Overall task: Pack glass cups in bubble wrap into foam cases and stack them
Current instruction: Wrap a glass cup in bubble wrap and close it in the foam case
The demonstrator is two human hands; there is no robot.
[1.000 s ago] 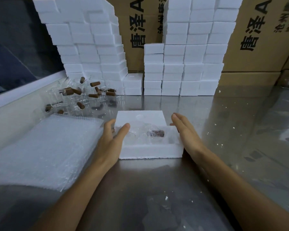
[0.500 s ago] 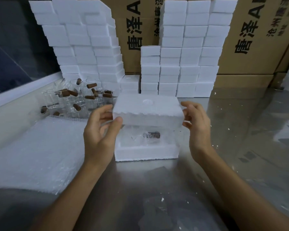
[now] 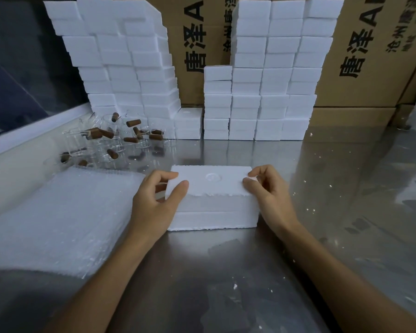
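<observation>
Our two bare arms

Our left hand (image 3: 154, 203) and right hand (image 3: 271, 198) wear nothing: no gloves, sleeves or rings.

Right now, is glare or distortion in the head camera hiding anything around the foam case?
Head view: the steel table reflects the stacks and cartons as soft glare; wide-angle bending leans the foam stacks outward; the glass cups are hard to separate; the foam case and both hands read sharply.
</observation>
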